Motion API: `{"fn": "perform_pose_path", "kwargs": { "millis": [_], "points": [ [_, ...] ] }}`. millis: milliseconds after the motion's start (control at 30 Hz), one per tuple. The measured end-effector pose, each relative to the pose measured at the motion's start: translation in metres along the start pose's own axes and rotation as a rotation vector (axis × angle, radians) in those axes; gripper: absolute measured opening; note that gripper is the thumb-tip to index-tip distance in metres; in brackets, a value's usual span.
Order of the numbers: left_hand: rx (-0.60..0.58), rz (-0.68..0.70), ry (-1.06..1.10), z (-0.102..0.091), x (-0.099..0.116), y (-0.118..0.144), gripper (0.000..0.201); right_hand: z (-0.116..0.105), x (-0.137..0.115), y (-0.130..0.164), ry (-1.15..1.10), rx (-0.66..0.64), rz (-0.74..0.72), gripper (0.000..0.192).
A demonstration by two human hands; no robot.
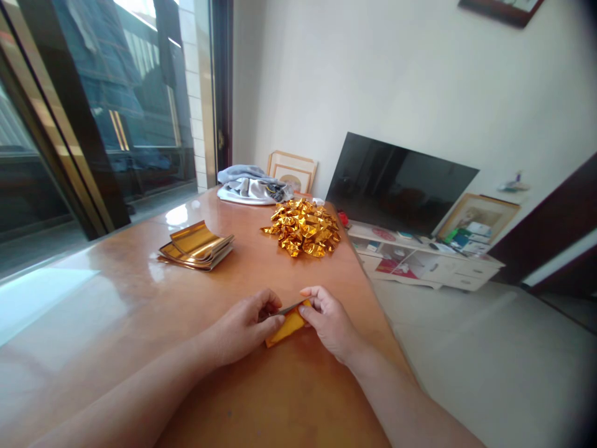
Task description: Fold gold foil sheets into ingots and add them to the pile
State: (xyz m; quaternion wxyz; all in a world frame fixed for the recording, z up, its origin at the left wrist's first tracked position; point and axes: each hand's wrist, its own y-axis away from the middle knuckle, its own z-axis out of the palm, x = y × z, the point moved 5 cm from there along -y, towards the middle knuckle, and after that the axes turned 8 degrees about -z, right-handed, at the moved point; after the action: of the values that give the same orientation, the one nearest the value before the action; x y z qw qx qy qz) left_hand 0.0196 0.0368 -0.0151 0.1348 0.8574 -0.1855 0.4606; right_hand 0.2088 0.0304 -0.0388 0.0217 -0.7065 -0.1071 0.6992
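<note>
Both of my hands meet over a small sheet of gold foil paper (285, 327) lying on the glossy wooden table (116, 311). My left hand (245, 326) pinches its left side, fingers curled over the top fold. My right hand (329, 320) grips its right end between thumb and fingers. The paper is partly folded, its silver underside showing along the upper edge. Farther back lies a heap of folded gold foil pieces (305, 228). A stack of flat gold foil sheets (198, 246) rests to the left of the heap.
A bundle of grey and white cloth (252, 185) lies at the table's far end, with picture frames (293, 169) behind it. Glass doors run along the left. To the right, past the table edge, a dark television (396, 183) leans on a low white cabinet (433, 264).
</note>
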Motion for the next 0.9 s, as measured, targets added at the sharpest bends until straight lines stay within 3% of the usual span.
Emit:
{"fn": "perform_pose_path", "kwargs": {
  "millis": [167,433,600,667,767,900],
  "points": [
    [0.012,0.012,0.029,0.004,-0.006,-0.003,0.014,-0.002,0.001,-0.001,0.032,0.023,-0.014,0.032],
    [-0.028,-0.002,0.091,0.009,-0.015,-0.005,0.026,-0.002,0.007,-0.003,0.119,-0.021,-0.085,0.033],
    [0.051,0.01,-0.002,0.008,-0.015,-0.004,0.032,-0.01,0.009,-0.002,0.461,0.035,-0.167,0.045],
    [0.056,0.018,-0.008,0.008,-0.011,-0.002,0.028,-0.012,-0.002,0.001,0.623,0.095,-0.241,0.044],
    [0.052,0.016,0.002,0.008,-0.006,0.001,0.023,-0.007,-0.029,0.009,0.834,0.123,-0.428,0.029],
    [0.067,0.03,-0.007,0.007,-0.005,0.0,0.023,0.019,-0.047,0.022,0.922,-0.231,-0.557,0.024]
  ]
}}
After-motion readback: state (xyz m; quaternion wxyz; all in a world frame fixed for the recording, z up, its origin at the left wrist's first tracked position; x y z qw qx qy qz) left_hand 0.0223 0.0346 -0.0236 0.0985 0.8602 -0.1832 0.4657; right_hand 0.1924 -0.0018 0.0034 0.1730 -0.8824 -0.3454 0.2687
